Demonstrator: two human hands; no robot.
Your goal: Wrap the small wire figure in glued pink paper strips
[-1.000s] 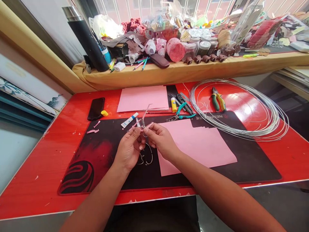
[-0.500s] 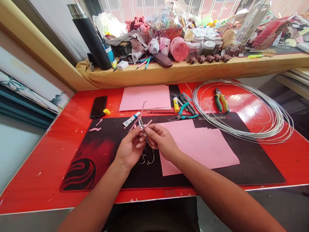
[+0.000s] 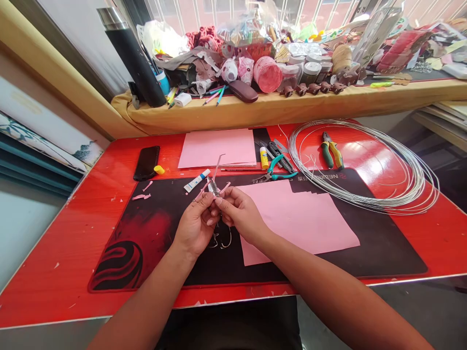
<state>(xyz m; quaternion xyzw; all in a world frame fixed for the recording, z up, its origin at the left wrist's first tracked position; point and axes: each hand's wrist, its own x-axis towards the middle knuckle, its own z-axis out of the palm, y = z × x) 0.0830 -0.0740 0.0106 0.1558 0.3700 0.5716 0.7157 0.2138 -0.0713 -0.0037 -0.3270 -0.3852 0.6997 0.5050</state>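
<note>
Between my two hands is a small wire figure [image 3: 214, 187] with a tightly coiled middle and pink paper wrapped round some of its wires. My left hand [image 3: 195, 218] pinches it from the left with the fingers closed. From the right, my right hand [image 3: 242, 211] grips it between thumb and fingers, the fingertips of both hands almost meeting. One thin wrapped wire points up and away from the coil. Bent bare wire ends [image 3: 226, 239] hang below the hands over the black mat [image 3: 153, 262]. My fingers hide the figure's centre.
Pink paper sheets [image 3: 302, 218] lie right of my hands, with another stack [image 3: 215, 146] behind. Beyond are a glue tube [image 3: 197, 180], glue stick [image 3: 263, 158], teal pliers [image 3: 275, 170], a wire coil [image 3: 404, 194], green-yellow pliers [image 3: 332, 150] and a phone [image 3: 146, 163]. A cluttered ledge [image 3: 277, 109] runs behind.
The view has shifted slightly. My right thumb and fingers have moved a little on the wire figure, and the small wire loop seen between the fingertips is now covered.
</note>
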